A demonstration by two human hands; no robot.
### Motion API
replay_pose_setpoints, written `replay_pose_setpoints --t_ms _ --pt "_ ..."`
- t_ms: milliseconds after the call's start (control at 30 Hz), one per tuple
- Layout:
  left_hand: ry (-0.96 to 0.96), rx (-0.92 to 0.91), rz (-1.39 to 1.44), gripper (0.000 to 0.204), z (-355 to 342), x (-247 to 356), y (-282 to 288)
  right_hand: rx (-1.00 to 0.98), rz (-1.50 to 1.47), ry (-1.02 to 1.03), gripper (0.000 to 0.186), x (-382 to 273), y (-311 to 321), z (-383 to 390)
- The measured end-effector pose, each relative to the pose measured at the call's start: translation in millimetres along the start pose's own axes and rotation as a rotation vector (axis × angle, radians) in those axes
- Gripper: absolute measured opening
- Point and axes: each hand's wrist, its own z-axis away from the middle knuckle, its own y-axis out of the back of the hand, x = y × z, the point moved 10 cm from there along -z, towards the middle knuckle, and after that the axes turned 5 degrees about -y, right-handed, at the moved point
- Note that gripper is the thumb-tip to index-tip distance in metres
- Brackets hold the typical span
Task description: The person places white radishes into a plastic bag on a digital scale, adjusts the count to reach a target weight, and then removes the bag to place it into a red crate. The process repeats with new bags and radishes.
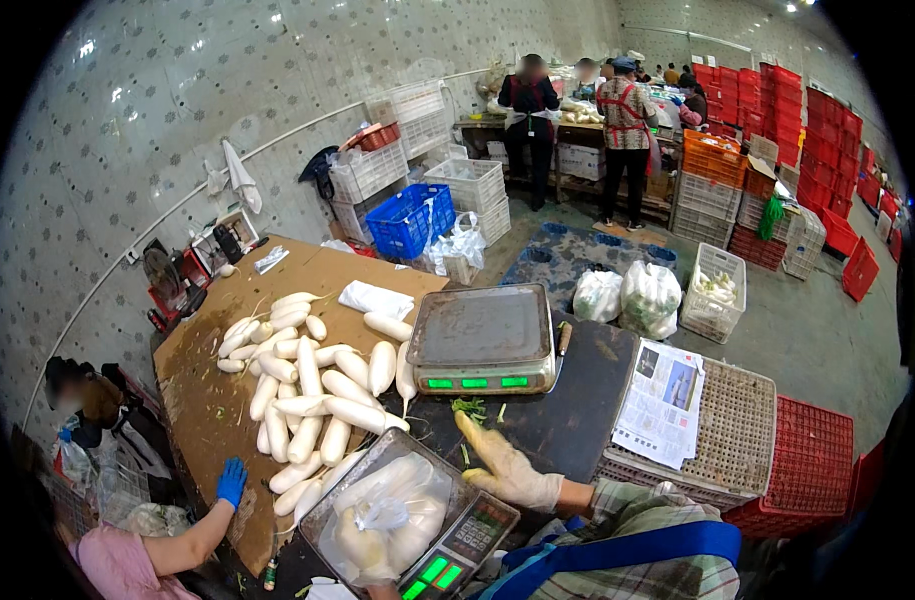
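My right hand [512, 470], in a yellowed glove, is open over the dark tabletop, its fingers stretched out. One fingertip reaches the small green leaf scraps [469, 408] in front of the large scale [482, 335]. My left hand [362, 548], gloved too, grips the lower side of a clear plastic bag [407, 500]; its fingertips are partly hidden. The tied bag holds white radishes and lies on the pan of a smaller scale [467, 540] with green lit displays. A heap of long white radishes [307, 365] spreads beyond it to the left.
A co-worker's blue-gloved hand [232, 482] rests on the table's left edge. A knife [564, 338] lies beside the large scale. Printed paper [662, 400] covers stacked crates [732, 420] at right. Filled bags [650, 298] and a radish crate [714, 290] stand on the floor beyond.
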Motion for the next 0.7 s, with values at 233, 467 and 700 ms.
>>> replay_pose_setpoints --t_ms 233,467,700 --pt "0.24 0.047 0.256 0.008 2 13 3 -0.019 0.551 -0.255 0.067 112 -3 55" --pt "0.325 -0.052 0.197 0.015 -2 36 -1 -0.096 0.726 -0.224 0.06 122 -17 74" --pt "0.468 -0.024 0.041 0.025 17 -9 6 -0.047 0.694 -0.208 0.062 129 -19 73"
